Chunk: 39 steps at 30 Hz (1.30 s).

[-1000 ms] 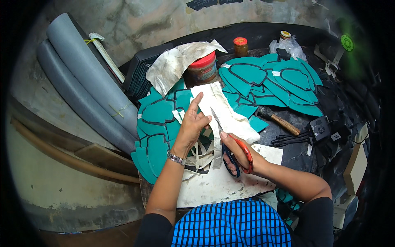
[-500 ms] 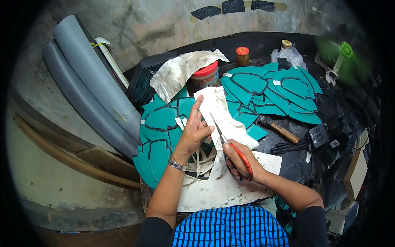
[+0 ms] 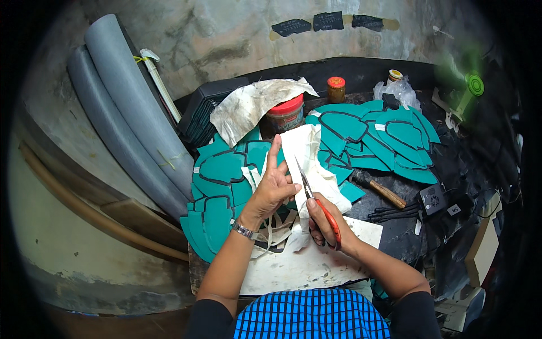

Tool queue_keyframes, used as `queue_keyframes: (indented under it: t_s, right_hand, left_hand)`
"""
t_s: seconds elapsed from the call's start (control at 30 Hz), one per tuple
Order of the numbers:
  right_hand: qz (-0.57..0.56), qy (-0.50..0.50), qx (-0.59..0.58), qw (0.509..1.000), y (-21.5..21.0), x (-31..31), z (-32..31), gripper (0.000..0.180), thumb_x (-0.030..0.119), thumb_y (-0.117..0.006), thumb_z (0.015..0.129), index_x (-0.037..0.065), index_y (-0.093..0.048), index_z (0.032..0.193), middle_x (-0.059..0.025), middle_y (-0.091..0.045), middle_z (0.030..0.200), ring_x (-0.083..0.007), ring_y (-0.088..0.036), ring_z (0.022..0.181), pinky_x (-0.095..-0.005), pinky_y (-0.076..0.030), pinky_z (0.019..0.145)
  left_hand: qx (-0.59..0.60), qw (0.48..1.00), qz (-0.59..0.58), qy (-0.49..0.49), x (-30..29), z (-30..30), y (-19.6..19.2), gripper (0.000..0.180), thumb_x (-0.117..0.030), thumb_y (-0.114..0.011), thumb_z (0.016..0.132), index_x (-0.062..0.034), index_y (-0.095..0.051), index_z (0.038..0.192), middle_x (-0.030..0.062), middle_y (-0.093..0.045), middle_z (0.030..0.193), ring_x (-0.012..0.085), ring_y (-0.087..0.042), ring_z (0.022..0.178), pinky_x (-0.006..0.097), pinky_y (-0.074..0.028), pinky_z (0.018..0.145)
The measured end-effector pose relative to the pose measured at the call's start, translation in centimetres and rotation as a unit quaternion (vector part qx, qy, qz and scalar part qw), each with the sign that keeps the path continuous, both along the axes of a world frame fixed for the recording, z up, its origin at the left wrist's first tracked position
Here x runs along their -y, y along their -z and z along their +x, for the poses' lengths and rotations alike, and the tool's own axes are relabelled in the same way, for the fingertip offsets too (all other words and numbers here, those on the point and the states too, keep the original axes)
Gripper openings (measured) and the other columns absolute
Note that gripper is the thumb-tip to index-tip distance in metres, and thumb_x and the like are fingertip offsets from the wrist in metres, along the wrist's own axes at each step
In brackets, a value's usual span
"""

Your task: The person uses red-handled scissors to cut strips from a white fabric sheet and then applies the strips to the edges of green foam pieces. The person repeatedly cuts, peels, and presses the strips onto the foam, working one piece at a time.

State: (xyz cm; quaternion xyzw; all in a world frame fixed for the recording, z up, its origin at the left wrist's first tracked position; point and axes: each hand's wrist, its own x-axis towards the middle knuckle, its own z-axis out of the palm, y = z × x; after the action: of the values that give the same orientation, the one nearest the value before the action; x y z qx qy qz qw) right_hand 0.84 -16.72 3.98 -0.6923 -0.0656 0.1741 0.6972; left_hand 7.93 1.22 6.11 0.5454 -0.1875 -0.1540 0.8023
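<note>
Two grey rolls are leaned on the wall, far left of the fingers. Green pieces are spread on the counter just left of the left hand, and more are piled beyond the fingers. A white sheet is held up between both hands, pinched by the left fingers, with one finger pointed up. Red scissors are gripped in the closed right hand, blades open against the sheet. A hammer is lain right of the fingers. A red-lidded jar is stood past the fingertips.
</note>
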Motion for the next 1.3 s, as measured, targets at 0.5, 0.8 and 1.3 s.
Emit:
queue_keyframes:
  t_s: [0.5,0.8,1.3]
  right_hand:
    - [-0.003,0.0,0.028,1.0,-0.7,0.0,1.6,0.053,0.055,-0.043,0.102,0.003,-0.05,0.099,-0.0011,-0.048,0.06,-0.0102,-0.046,0.046,-0.0269,-0.038,0.043]
    - [-0.034,0.023,0.073,0.996,0.3,-0.5,2.1,0.056,0.057,-0.044,0.101,0.002,-0.054,0.107,-0.003,-0.052,0.061,-0.0119,-0.049,0.048,-0.0294,-0.04,0.046]
    - [-0.031,0.076,0.134,0.988,1.5,-1.8,4.8,0.053,0.052,-0.048,0.102,-0.001,-0.055,0.101,-0.0153,-0.066,0.073,-0.0252,-0.065,0.069,-0.0369,-0.051,0.064]
  left_hand:
    - [0.001,1.0,0.0,0.019,-0.1,-0.3,0.8,0.117,0.006,-0.063,0.085,-0.0343,0.021,0.155,0.0231,-0.033,0.153,0.0126,-0.063,0.1,0.021,-0.051,0.059]
    - [0.018,0.999,0.003,0.035,0.3,-0.4,1.0,0.117,0.004,-0.064,0.086,-0.0341,0.023,0.154,0.0213,-0.032,0.155,0.0139,-0.063,0.106,0.02,-0.052,0.06]
    - [0.01,0.998,0.036,0.046,0.2,-0.5,1.3,0.114,0.003,-0.063,0.087,-0.0333,0.022,0.155,0.0192,-0.038,0.151,0.0061,-0.056,0.086,0.021,-0.051,0.06]
